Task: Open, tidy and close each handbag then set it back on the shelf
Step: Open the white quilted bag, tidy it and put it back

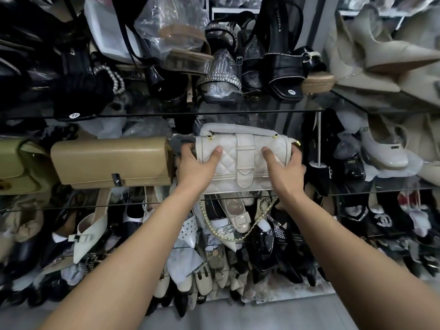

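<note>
Cream quilted handbag (242, 163) sat on middle glass shelf (142, 203), flap closed, right of tan handbag (112, 160). Left hand (192, 167) gripped left end, right hand (285, 167) right end; thumbs on front, fingers apparently curled behind.

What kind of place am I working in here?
Likely a shoe-and-bag shop or its stockroom: glass shelves crammed with size-stickered shoes, some plastic-wrapped, plus a tan handbag and a cream quilted handbag.

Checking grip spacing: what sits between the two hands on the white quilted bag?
In the head view, the buckle strap on the white quilted bag lies between the left hand and the right hand, touching neither.
</note>
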